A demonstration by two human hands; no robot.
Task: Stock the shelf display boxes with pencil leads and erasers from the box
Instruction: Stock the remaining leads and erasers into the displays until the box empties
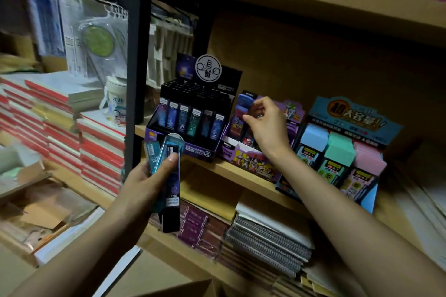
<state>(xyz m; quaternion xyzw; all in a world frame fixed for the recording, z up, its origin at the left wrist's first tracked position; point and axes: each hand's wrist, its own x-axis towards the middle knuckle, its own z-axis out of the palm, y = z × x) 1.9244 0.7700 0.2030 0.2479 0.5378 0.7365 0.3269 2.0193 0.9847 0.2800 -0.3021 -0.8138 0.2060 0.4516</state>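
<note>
My left hand [149, 181] grips a bundle of pencil lead packs [169, 171], dark blue and teal, just below and in front of the black-and-purple lead display box [190, 125]. That box is filled with upright dark packs. My right hand [265, 123] reaches into the purple cartoon display box [251, 161] beside it, fingers curled around a pack there [237, 125]. Further right stands a blue display box [347, 149] with blue, green and pink packs. A cardboard box corner [193, 288] shows at the bottom edge.
The wooden shelf [253, 181] carries the three display boxes. Below it lie spiral notebooks [270, 239] and purple booklets. A black post [135, 55] splits off the left rack, with stacked red-edged notebooks [60, 132] and a white mug [117, 101].
</note>
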